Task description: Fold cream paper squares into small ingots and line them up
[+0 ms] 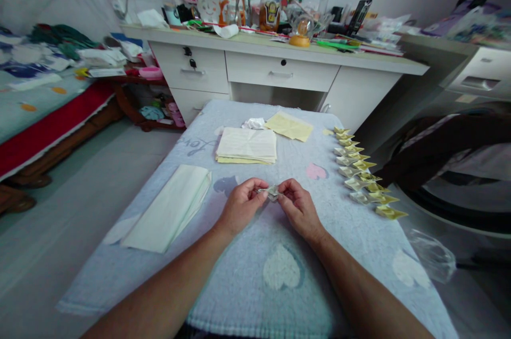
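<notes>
Folded paper piece (pixel 273 193), small and greyish, is held between the two hands, a little above or on the cloth-covered table (pixel 231 286); whether it touches the cloth I cannot tell. The left hand (pixel 245 203) pinches its left end between thumb and forefinger; the right hand (pixel 299 208) pinches the right end likewise, and the other fingers of both curl inward. The piece is so small that the fingertips hide part of it, and its exact folds cannot be made out. An uneven pull from the two sides could, I judge, tear it or drag a crease off line, since the paper looks thin.

To the left lies a long folded pale wad of paper (pixel 170 208). Along the right edge runs a close-set double row of boat-shaped papers (pixel 391 213), yellow and pale; the nearest sits close to the table's edge, so a sweep of the right forearm or a tug on the cloth could knock some off.

Beyond the hands is a stack of pale sheets (pixel 247 143), then loose yellow sheets (pixel 289 126) beside a crumpled white paper (pixel 254 124). A draught could shift the loose ones. Farthest stands a cluttered white desk (pixel 199 41).
</notes>
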A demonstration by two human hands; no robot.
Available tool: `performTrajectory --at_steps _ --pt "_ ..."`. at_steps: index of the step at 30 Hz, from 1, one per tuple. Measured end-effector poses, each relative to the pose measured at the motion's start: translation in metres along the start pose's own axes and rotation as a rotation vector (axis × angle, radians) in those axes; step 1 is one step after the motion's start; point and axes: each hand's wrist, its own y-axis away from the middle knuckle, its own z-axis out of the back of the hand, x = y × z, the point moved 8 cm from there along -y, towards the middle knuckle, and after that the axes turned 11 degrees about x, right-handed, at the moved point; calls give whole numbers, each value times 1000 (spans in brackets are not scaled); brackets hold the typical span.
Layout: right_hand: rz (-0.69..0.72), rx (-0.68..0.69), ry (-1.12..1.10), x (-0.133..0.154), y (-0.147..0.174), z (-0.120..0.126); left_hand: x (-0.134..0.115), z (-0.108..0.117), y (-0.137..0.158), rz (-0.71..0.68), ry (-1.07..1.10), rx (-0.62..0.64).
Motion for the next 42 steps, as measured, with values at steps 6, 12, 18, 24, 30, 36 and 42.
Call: performTrajectory --at_steps 6,12,18,24,30,36,42 --pt "-35 -20 -175 -10 1 1 1 2 -1 27 118 -10" --pt "-78 -38 -170 -11 0 1 2 6 -1 44 151 -30" --pt "-85 -43 -152 -10 1 1 0 6 0 21 155 -39" --pt "-60 24 -143 -9 2 -4 -2 8 0 -24 -11 -51" --pt "-38 41 41 -3 0 -8 -5 6 1 -51 -80 -38" --pt "-54 62 9 -2 -3 -8 -8 5 1 -58 -57 -28" --pt "-78 14 -99 -11 -3 -1 -2 0 0 -63 -39 12"
